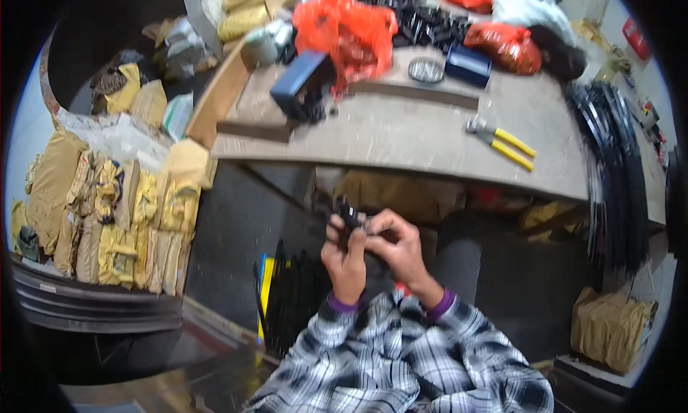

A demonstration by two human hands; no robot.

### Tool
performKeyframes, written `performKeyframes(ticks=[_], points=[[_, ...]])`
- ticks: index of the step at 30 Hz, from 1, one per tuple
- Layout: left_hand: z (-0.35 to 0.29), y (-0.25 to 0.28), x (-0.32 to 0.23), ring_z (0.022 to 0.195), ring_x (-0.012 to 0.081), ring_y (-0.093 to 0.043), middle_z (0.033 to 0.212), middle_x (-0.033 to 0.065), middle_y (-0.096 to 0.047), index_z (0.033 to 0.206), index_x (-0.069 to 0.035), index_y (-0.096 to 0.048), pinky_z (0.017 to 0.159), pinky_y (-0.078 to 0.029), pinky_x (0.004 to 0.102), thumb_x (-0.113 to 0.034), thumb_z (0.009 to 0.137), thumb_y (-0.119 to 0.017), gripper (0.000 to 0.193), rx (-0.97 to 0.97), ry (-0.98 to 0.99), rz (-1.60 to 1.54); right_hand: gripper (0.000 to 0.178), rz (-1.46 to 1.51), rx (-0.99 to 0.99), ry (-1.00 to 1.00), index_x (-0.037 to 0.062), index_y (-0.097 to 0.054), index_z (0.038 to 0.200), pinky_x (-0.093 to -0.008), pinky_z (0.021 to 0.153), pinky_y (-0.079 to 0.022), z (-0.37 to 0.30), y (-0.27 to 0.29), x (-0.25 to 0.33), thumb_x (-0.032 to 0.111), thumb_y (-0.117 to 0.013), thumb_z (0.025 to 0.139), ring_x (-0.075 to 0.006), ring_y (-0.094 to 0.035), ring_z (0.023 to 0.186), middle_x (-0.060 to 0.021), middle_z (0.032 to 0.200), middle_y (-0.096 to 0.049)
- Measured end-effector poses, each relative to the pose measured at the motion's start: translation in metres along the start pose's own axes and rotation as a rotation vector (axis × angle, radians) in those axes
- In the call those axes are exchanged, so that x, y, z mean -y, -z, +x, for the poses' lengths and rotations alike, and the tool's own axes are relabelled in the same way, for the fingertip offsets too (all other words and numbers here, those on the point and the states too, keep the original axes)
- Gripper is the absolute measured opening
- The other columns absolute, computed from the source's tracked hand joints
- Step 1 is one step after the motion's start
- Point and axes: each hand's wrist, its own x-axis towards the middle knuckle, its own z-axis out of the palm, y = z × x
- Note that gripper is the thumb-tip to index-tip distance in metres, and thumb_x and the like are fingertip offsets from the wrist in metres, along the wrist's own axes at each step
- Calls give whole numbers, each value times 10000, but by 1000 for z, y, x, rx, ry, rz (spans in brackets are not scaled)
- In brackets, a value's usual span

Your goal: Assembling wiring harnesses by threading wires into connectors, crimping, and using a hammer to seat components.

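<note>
Beyond the lap stands the broad counter; before it the left hand and right hand meet, the left grip pinching a small black piece, the right's fingertips bunched at its end, their hold unclear. It looks light, stiff, perhaps slick; best held by its sides.

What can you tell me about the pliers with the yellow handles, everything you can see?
The pliers have two slim yellow handles that look coated, and a short grey head, apparently metal. They lie flat on the worn grey-brown tabletop, right of its middle, head toward the upper left and handles spread apart toward the lower right. Only the tabletop appears to touch them. Fine detail on the head is too small to make out.
</note>
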Motion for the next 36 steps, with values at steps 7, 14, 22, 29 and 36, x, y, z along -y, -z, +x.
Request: performKeyframes(ticks=[7, 14, 22, 29, 36], points=[[7, 2, 16, 805, 99, -519, 925, 33, -563, 998, -8, -554, 750, -414, 245, -150, 852, -601, 208, 57, 42, -441, 103, -91, 58, 84, -31, -619, 772, -213, 671, -430, 2, 6, 0, -53, -672, 687, -102, -539, 750, -43, 800, -564], [1, 9, 20, 807, 99, -499, 924, 22, -527, 1016, -12, -538, 738, -407, 241, -240, 824, -641, 315, 31, 95, -455, 139, -26, 34, 29, -15, -617, 805, -235, 690, -441, -6, 2, -1, 1, -701, 695, -111, -547, 774, -55, 815, -582], [-4, 12, 27, 810, 113, -513, 933, 41, -527, 1028, -3, -519, 747, -421, 257, -314, 835, -608, 378, -4, 103, -428, 107, -228, 6, 178, -10, -616, 769, -226, 624, -441, -5, -1, -1, 10, -689, 694, -104, -549, 693, -52, 752, -583], [-3, 5, 25, 821, 141, -512, 939, 75, -512, 1002, 10, -498, 766, -412, 271, -420, 874, -509, 449, -31, -102, -164, 100, -28, 162, -110, -24, -619, 750, -210, 608, -435, 7, 10, 6, 51, -682, 732, -62, -535, 679, -18, 712, -595], [3, 1, 20, 739, 140, -423, 836, 72, -409, 881, -5, -435, 659, -362, 279, -541, 882, -382, 538, 62, -240, -5, 190, -108, 40, 19, 17, -572, 801, -239, 675, -433, -13, -7, 7, 43, -716, 681, -99, -528, 747, -26, 794, -552]])
